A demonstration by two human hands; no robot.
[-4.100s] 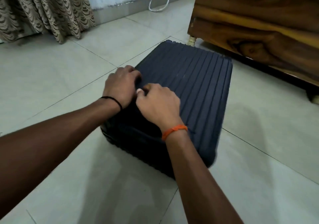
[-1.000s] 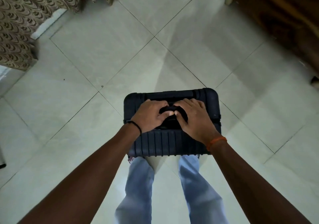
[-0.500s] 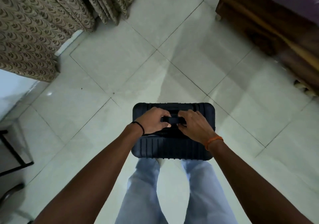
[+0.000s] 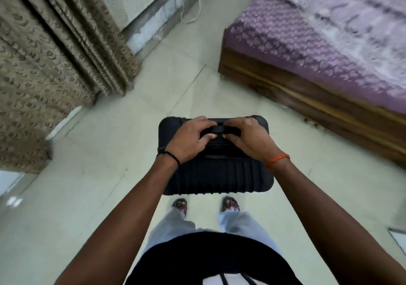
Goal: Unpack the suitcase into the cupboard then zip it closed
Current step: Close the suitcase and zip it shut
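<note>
Suitcase (image 4: 216, 170) stands upright on the floor (image 4: 87, 196), just in front of our feet (image 4: 229, 204), its ribbed side facing us and its shell looking shut all round, though the zip itself is too dark to read. Both our hands are on the top handle (image 4: 220, 129): left hand (image 4: 189, 140) curls its fingers round the left half, right hand (image 4: 250, 138) curls round the right half, thumbs meeting near the middle. Relative to the suitcase, the bed (image 4: 307, 69) lies beyond and to the right, the curtain (image 4: 55, 65) beyond and to the left. We judge the step in hand is raising or carrying the closed case. To do it well: keep both grips even so the case hangs level, lift straight up close to the legs, and steer it away from the bed frame. No cupboard in view, so we cannot tell where it goes.
</note>
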